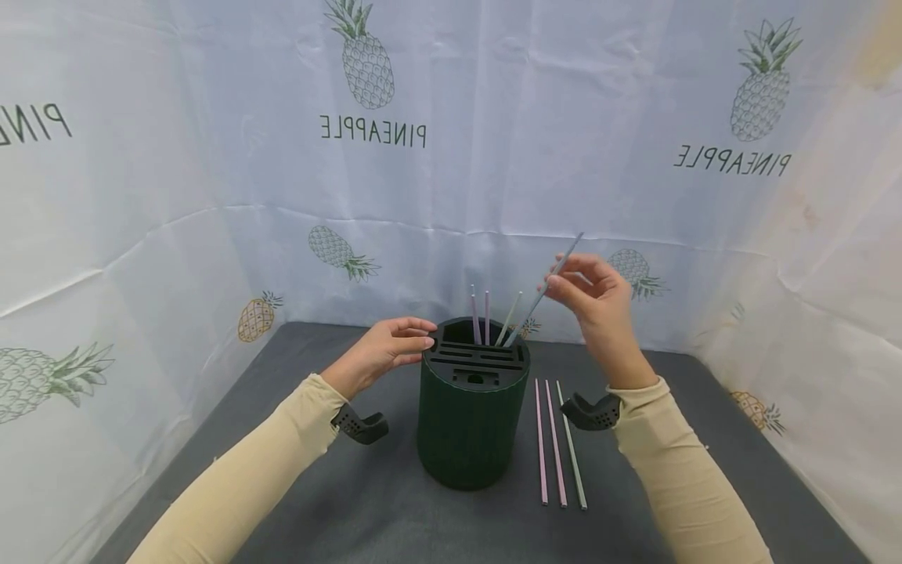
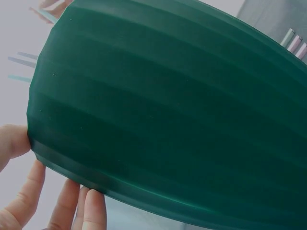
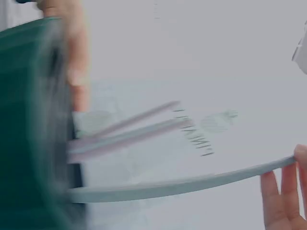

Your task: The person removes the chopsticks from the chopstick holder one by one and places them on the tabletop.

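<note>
A dark green round knife block [image 1: 470, 431] with a slotted black top stands upright on the table. My right hand [image 1: 595, 301] pinches a blue-grey chopstick [image 1: 535, 300] near its upper end. That chopstick slants down, its lower end inside the block's rear compartment; the very tip is hidden. Several other chopsticks [image 1: 487, 313], pinkish and pale green, lean in the same compartment. At the block's left rim, my left hand [image 1: 386, 345] touches with its fingertips. In the left wrist view, the thumb [image 2: 13, 141] and fingers rest lightly along the green wall [image 2: 158, 110].
Two pink chopsticks [image 1: 555, 446] and a pale green chopstick [image 1: 572, 450] lie side by side on the dark grey table [image 1: 338, 501], right of the block. A white pineapple-print curtain [image 1: 451, 180] surrounds the table. Each wrist wears a black camera band [image 1: 592, 413].
</note>
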Demonstrator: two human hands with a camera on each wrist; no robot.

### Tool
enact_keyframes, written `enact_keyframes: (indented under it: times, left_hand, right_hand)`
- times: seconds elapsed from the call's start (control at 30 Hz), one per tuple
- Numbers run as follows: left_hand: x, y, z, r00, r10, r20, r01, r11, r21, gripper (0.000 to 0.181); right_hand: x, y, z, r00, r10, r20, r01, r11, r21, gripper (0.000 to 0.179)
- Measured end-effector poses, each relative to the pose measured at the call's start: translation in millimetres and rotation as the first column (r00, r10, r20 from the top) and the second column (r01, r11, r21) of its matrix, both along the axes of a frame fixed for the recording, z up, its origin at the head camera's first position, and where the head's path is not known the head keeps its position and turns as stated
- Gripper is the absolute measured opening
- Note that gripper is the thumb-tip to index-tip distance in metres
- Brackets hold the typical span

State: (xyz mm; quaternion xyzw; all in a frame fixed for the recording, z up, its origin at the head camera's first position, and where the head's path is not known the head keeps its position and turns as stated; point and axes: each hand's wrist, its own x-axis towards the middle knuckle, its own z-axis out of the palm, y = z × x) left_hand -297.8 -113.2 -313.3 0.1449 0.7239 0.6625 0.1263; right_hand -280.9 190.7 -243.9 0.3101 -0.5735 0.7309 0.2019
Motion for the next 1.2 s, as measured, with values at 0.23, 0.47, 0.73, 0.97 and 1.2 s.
enact_keyframes:
  times: [0.23, 0.47, 0.73, 0.97, 1.2]
  left_hand:
    - [1.0, -0.2, 2.0, 1.0, 0.001, -0.003, -0.001, 1.0, 0.004, 0.042]
    - [0.2, -1.2, 0.9, 1.0, -0.01, -0.005, 0.01, 1.0, 0.008, 0.042]
    - [0.9, -0.8, 0.2, 1.0, -0.013, -0.008, 0.013, 1.0, -0.006, 0.041]
    - [0.9, 0.7, 0.3, 1.0, -0.01, -0.006, 0.01, 1.0, -0.006, 0.042]
    - [1.4, 0.5, 0.1, 1.0, -0.004, -0.003, 0.004, 1.0, -0.011, 0.041]
  right_hand:
    - [3.5, 17, 52.3, 0.994, 0.018, -0.111, -0.053, 0.946, -0.319, 0.029]
    - [3.5, 49, 61.7, 0.995, -0.06, 0.08, 0.083, 0.941, -0.327, 0.032]
    - [-11.4, 81, 4.3, 0.926, -0.085, 0.368, 0.154, 0.975, -0.162, 0.025]
    - [-26.2, 109, -68.8, 0.794, -0.287, 0.536, 0.183, 0.953, 0.24, 0.046]
    - [-35.0, 123, -131.4, 0.699, -0.403, 0.59, 0.086, 0.867, 0.491, 0.06]
